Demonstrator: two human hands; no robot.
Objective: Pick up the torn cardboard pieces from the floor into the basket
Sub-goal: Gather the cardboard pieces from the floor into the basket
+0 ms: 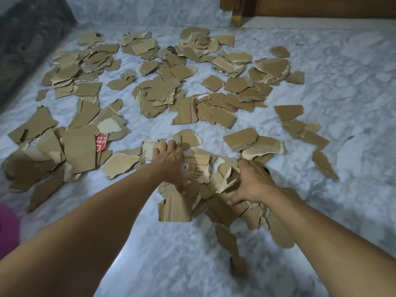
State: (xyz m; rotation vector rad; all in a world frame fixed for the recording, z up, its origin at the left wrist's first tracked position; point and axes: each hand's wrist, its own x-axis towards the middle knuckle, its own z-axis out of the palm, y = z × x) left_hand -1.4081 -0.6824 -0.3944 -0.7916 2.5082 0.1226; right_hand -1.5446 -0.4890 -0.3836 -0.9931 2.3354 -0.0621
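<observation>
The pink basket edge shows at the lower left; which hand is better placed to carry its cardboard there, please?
Probably left: the left hand lies nearer the pink basket; the right hand would cross over.
</observation>
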